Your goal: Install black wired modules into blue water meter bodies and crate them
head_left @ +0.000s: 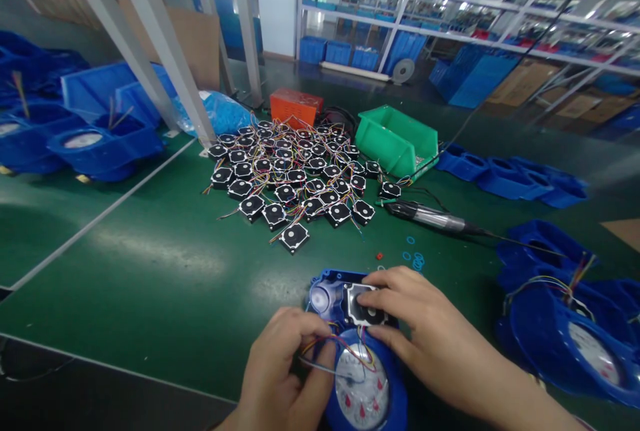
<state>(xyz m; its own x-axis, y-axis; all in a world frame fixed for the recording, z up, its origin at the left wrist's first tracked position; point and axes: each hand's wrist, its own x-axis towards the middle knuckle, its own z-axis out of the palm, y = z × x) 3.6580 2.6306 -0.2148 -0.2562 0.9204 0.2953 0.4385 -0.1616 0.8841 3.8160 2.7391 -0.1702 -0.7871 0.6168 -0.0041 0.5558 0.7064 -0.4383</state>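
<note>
One blue water meter body [397, 385] on the green workbench [175, 297], seen from the head camera, round dial [357, 394] with red pointers at its near end. With the left hand [287, 367], pinching thin coloured wires [345, 339] between thumb and fingers, over the meter body's left edge. With the right hand [425, 314], touching a black square module [357, 314] in the far part of the meter body — one fingertip on its face, another by its far edge, thumb by the near edge; cannot tell whether gripping or only pressing. Beyond the meter body, a wide spread of similar wired modules [285, 193], with an orange box [296, 107] behind. Beyond and right of the meter body, blue rings [418, 261], a small red piece [379, 256], an electric screwdriver [425, 217] and a green bin [385, 146]. Well to the right of it — a second meter body [530, 344], with dial and wires.
</note>
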